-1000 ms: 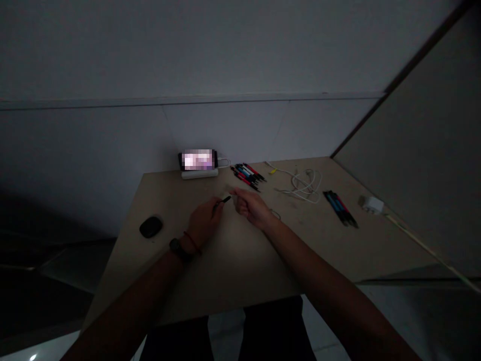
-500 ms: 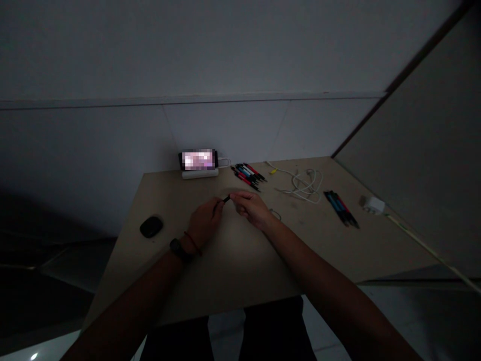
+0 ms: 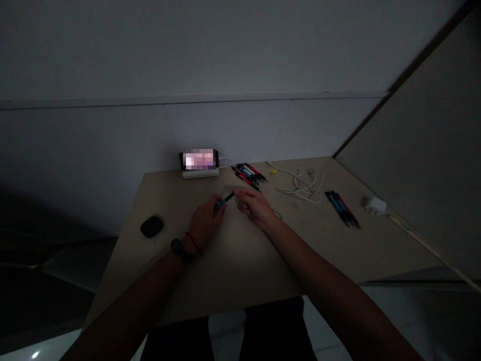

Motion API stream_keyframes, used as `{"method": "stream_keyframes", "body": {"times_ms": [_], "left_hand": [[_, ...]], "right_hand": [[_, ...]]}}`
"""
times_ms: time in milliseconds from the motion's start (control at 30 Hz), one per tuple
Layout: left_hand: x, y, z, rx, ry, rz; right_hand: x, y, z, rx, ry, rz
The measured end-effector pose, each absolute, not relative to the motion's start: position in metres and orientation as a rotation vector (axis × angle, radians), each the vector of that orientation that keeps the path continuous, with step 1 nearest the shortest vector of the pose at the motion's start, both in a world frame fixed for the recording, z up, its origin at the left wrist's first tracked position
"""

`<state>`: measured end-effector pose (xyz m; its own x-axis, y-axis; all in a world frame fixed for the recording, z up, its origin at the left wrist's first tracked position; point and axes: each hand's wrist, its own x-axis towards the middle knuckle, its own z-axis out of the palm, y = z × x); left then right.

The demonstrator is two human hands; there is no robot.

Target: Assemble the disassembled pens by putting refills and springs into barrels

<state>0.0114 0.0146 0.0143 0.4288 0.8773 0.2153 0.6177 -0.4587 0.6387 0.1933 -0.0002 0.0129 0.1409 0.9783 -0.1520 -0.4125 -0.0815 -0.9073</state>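
A blue and black pen (image 3: 224, 200) slants upward to the right between my two hands, above the middle of the table. Wrapped round its blue lower part are the fingers of my left hand (image 3: 205, 220), which wears a dark watch and a red cord at the wrist. My right hand (image 3: 254, 206) pinches at the black upper end with thumb and forefinger, its other fingers curled in. Beyond the hands lies a loose pile of pens (image 3: 248, 175) in red, blue, white and black. Farther right, several more pens (image 3: 341, 208) lie side by side.
A phone (image 3: 199, 159) with a lit, blurred screen leans on a white block (image 3: 201, 174) by the wall. A black mouse-like object (image 3: 152, 226) sits on the table (image 3: 233, 276) at left. A white cable (image 3: 306, 186) lies coiled at right, near a white plug (image 3: 375, 205).
The blue part of the pen now shows between my hands, where only a short black piece showed before. My right hand has shifted slightly right and up; the left has barely moved.
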Motion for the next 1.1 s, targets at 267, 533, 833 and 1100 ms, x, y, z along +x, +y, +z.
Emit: {"method": "stream_keyframes", "body": {"times_ms": [267, 533, 833, 1100], "left_hand": [[0.0106, 0.0131, 0.0174, 2.238, 1.216, 0.689], [0.0111, 0.0135, 0.0167, 2.237, 1.228, 0.664], [0.0113, 0.0133, 0.0179, 2.247, 1.243, 0.646], [0.0116, 0.0143, 0.0162, 2.235, 1.239, 0.670]], "right_hand": [[0.1923, 0.0004, 0.0107, -1.055, -0.709, 1.294], [0.1922, -0.0002, 0.0095, -1.057, -0.706, 1.268], [0.1908, 0.0017, 0.0104, -1.081, -0.678, 1.205], [0.1901, 0.0009, 0.0072, -1.138, -0.859, 1.205]]}}
